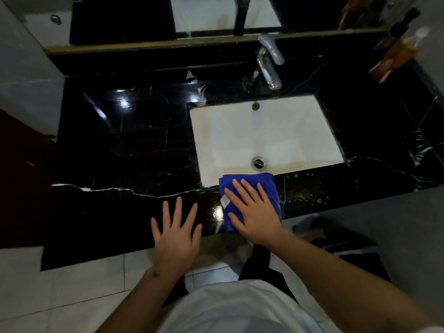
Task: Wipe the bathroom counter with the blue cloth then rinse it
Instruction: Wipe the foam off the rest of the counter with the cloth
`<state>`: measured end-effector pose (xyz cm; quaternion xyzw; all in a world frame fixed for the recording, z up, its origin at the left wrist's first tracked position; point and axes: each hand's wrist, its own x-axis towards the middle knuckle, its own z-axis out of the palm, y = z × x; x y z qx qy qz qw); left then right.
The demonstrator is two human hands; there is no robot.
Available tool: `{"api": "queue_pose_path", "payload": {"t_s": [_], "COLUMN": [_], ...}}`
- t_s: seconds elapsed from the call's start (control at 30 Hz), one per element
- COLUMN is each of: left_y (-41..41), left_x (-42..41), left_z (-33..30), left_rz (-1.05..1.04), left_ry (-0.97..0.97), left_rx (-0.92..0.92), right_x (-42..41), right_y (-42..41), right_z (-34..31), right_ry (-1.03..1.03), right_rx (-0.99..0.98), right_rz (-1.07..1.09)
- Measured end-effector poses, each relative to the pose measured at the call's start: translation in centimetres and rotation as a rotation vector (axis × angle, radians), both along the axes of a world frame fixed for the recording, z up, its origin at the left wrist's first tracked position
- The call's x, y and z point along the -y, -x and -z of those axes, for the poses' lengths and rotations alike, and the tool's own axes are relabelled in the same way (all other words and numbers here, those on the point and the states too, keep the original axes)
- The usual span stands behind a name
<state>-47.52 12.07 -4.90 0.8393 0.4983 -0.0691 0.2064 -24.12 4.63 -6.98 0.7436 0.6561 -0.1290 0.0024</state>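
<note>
A folded blue cloth (269, 183) with a white tag lies on the front strip of the black marble counter (125, 145), just below the white sink (264, 135). My right hand (252, 210) presses flat on the cloth, fingers straight and spread. My left hand (176, 234) rests flat on the counter's front edge, left of the cloth, fingers spread and holding nothing. Water droplets speckle the counter to the right of the cloth. The chrome faucet (269, 66) stands behind the sink, with no water running.
An amber pump bottle (396, 54) stands at the back right corner of the counter. A mirror (216, 13) runs along the back wall. A white wall borders the left side. Pale floor tiles (72, 284) lie below the counter's front edge.
</note>
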Motion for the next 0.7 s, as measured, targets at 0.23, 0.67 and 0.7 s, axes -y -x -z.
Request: {"api": "queue_pose_path", "payload": {"t_s": [0.23, 0.67, 0.7], "left_y": [-11.8, -16.3, -16.4], "left_x": [5.4, 5.7, 5.6], "left_z": [0.0, -1.7, -1.8], "left_rz": [-0.121, -0.152, -0.150], "left_ry": [0.007, 0.244, 0.250], "left_rx": [-0.069, -0.397, -0.405], "right_x": [4.3, 10.7, 11.1], "right_y": [-13.5, -30.4, -30.9], "right_z": [-0.4, -0.4, -0.4], "right_ry": [0.017, 0.030, 0.031], "right_rx": [0.001, 0.054, 0.059], "right_rz": [-0.111, -0.017, 0.038]}}
